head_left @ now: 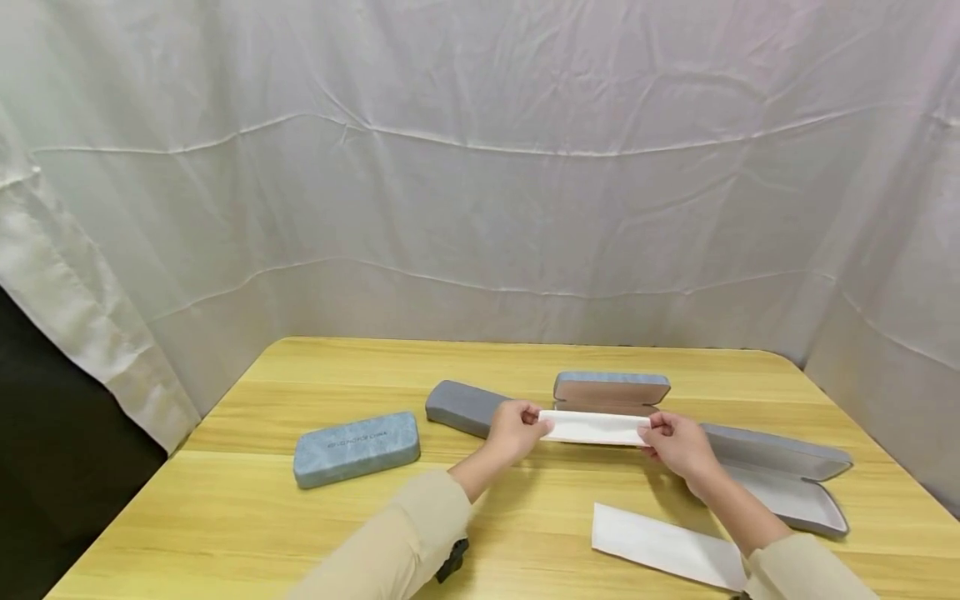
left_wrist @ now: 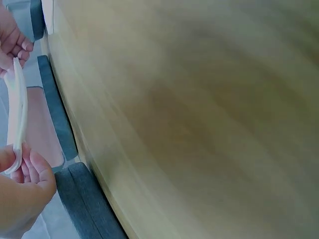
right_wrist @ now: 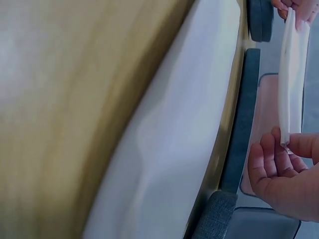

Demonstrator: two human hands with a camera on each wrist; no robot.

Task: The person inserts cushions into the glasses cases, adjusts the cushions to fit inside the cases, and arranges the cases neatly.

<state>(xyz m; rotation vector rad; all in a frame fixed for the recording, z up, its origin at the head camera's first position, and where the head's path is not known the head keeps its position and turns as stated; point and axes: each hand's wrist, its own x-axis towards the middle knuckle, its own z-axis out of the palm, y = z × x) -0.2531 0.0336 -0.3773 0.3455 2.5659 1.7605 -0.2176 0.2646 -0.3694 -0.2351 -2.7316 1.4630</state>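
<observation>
Head view: at the left of the wood-grain table [head_left: 225,517], a closed light-blue case [head_left: 357,450] lies slightly askew, dark lettering on its lid too small to read surely. Just right of it is a closed grey case [head_left: 467,407], its right end hidden behind the left hand [head_left: 516,432], which pinches the left end of a white folded strip [head_left: 596,427] between thumb and curled fingers. The strip is held stretched level above the table, between the two hands, in front of an open blue case [head_left: 611,389] with a pinkish lining, and hides much of that case's lower half. Nearer the person, a second white strip [head_left: 667,546] lies flat on the table at a slant. The right hand [head_left: 678,446] grips the held strip's right end, thumb against fingers, as the right wrist view also shows. Beyond it, farthest right, an open grey case [head_left: 780,479] shows its pale lining, partly covered by that hand and forearm.
</observation>
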